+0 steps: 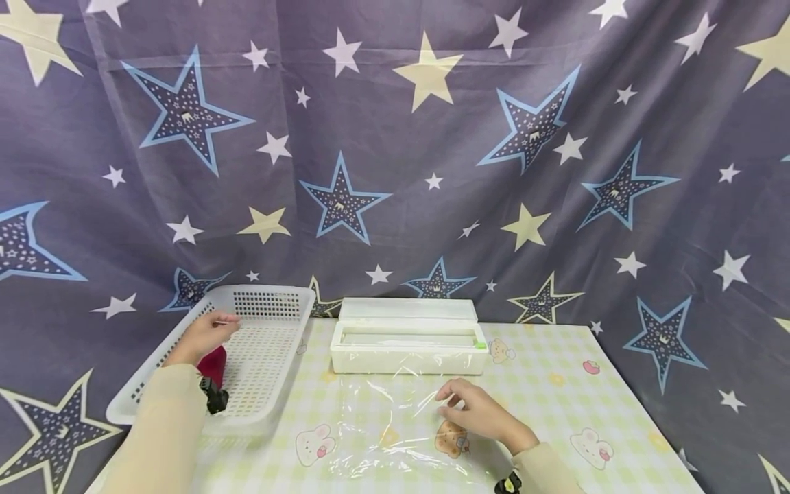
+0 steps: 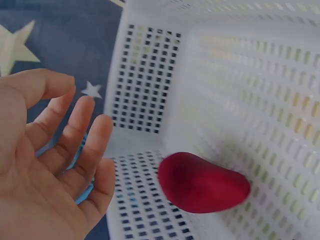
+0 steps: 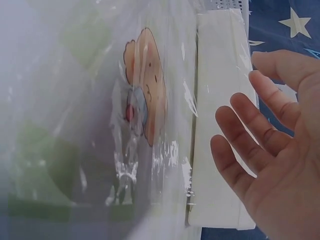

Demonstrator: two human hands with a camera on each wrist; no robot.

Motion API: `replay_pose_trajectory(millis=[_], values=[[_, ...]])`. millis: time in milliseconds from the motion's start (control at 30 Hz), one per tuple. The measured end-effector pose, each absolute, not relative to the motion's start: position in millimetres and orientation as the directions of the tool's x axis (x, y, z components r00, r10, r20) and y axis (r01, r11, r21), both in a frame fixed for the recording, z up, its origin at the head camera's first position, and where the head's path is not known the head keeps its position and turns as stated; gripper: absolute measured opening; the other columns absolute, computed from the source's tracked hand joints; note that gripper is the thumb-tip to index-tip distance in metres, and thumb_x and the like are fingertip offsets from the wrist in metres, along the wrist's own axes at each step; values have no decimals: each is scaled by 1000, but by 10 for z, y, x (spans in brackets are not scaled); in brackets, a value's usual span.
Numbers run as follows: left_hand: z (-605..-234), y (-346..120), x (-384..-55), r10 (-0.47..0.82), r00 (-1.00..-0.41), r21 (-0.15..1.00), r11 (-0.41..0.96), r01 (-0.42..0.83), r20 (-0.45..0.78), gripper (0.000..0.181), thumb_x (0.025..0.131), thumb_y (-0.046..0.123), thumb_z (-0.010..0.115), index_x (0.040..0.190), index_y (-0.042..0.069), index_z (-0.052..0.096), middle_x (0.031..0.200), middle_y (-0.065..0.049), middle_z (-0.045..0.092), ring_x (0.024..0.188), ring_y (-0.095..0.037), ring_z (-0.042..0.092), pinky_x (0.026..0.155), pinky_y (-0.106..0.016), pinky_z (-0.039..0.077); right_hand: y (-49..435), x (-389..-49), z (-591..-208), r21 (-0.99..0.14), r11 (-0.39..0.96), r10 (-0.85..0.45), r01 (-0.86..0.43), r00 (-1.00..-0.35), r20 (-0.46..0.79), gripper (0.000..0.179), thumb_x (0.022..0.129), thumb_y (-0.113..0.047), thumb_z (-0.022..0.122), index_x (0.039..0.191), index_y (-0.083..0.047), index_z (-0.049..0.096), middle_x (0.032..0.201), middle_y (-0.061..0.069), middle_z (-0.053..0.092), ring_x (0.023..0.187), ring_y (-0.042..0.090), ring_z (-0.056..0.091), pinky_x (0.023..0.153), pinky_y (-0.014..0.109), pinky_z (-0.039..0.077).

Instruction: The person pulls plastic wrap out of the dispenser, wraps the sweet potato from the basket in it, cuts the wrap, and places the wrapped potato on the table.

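Observation:
My left hand (image 1: 205, 335) hangs over the white plastic basket (image 1: 290, 363), its fingers loosely bent with nothing between them. Below it in the basket lies a dark red, smooth, rounded thing (image 2: 202, 182) that narrows toward one end; the arm partly covers it in the head view. My right hand (image 1: 478, 410) hovers by the right side of a sheet of clear plastic film (image 1: 376, 429), fingers relaxed and holding nothing. From a long white box (image 1: 404, 362) with its lid raised, the shiny, wrinkled film stretches forward over the table.
A checked tablecloth (image 1: 549, 405) with cartoon animals covers the table. Behind it hangs a dark star-patterned curtain (image 1: 395, 151), close to the backs of the basket and box. A small green tab (image 1: 481, 346) shows at the box's right end.

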State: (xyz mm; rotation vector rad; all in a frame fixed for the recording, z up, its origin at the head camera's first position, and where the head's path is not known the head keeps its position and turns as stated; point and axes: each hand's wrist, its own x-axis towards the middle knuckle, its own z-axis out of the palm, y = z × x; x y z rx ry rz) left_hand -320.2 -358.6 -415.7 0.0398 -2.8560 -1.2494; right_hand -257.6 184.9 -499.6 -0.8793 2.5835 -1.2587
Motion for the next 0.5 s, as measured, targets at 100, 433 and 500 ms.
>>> replay_pose_trajectory(millis=[100, 433, 500], values=[[-4218, -3625, -3205, -74, -997, 723, 688, -53, -3, 53, 103, 32, 49, 135, -10, 50, 130, -36, 51, 118, -49, 50, 96, -60, 44, 1816, -2557, -5003, -765, 468, -570, -443, -813, 122, 20, 100, -19, 63, 113, -5, 62, 119, 5, 60, 102, 26, 60, 82, 32, 53], [-4386, -3643, -3207, -283, -959, 728, 661, -183, 16, 52, 100, 30, 48, 137, -5, 52, 137, -34, 48, 126, -52, 44, 104, -63, 37, 1698, -2543, -5016, -751, 454, -614, -480, -779, 127, 19, 100, -19, 63, 113, -5, 62, 118, 4, 61, 102, 22, 61, 84, 30, 54], [-4394, -3633, -3206, -320, -947, 729, 646, -224, -8, 53, 99, 30, 49, 138, -6, 50, 139, -35, 46, 126, -53, 42, 104, -64, 36, 1678, -2543, -5026, -748, 457, -617, -481, -778, 123, 18, 100, -19, 63, 113, -7, 63, 118, 3, 61, 101, 21, 62, 84, 30, 54]])
